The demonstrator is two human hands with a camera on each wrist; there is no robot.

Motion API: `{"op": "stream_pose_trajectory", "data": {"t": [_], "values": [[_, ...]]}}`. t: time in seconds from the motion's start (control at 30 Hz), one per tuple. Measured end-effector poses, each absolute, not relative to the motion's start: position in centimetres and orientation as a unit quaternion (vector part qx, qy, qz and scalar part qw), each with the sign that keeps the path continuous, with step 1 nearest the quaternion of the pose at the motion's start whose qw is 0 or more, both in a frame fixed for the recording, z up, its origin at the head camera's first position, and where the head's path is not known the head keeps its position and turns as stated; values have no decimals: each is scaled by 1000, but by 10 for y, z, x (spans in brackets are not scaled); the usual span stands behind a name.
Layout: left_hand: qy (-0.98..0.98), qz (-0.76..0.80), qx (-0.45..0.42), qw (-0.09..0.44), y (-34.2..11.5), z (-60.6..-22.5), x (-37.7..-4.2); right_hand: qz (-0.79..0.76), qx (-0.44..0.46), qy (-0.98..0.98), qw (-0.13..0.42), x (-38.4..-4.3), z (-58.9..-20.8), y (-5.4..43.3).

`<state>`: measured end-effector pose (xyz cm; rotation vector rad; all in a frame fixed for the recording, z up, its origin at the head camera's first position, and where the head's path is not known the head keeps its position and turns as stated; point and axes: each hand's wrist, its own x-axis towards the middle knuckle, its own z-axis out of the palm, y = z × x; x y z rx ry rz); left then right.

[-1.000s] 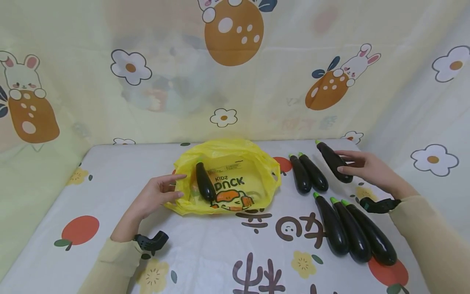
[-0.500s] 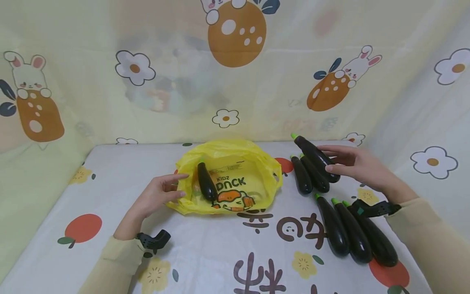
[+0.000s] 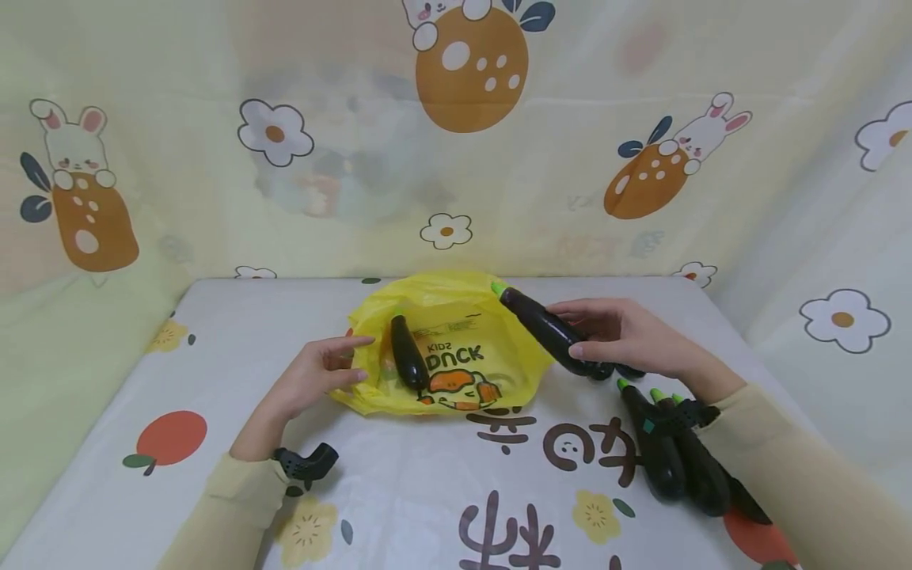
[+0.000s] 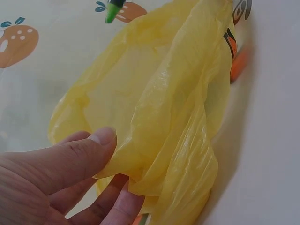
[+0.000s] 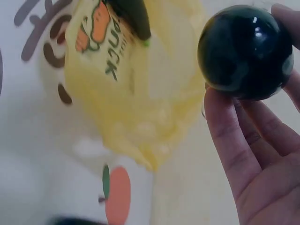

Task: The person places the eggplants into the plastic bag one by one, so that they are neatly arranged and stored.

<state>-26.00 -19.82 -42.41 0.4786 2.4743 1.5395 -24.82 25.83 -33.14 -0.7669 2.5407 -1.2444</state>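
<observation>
My left hand (image 3: 313,368) pinches the left edge of a yellow plastic bag (image 3: 449,285), thumb on one side of the film and fingers on the other, as the left wrist view shows. The bag lies with its mouth spread, and a dark eggplant (image 3: 408,352) with a green stem tip is inside. My right hand (image 3: 627,336) grips another eggplant (image 3: 534,323) near its thick end, thumb in front. Its green tip overlaps the bag's right rim in the head view. In the right wrist view the held eggplant's round, glossy end (image 5: 246,51) faces the camera.
Several eggplants (image 3: 655,459) lie side by side at the right, partly covered by my right sleeve and wrist camera. Others behind the right hand are mostly hidden. A patterned cloth covers the table (image 3: 399,491), and a printed curtain (image 3: 342,237) stands behind it.
My right hand has carried its eggplant leftward, past the pair at the back right, to the bag's right rim. My left hand stays at the bag's left edge.
</observation>
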Motion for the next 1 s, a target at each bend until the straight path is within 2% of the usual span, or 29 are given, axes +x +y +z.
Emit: {"op": "stream_pose_trajectory", "data": {"t": [0.33,0.63,0.77,1.0], "values": [[834,519,160,94,-198,-423,-261,-428,-295,838,166,-254,-345,219],[833,521,158,99,-200,-425,-260,-397,-300,848,184,-263,-363,187],[833,521,155,99,-199,-425,-261,-376,-281,866,172,-269,-373,172],[831,523,160,97,-198,-427,-261,-316,-263,904,119,-279,-384,143]]}}
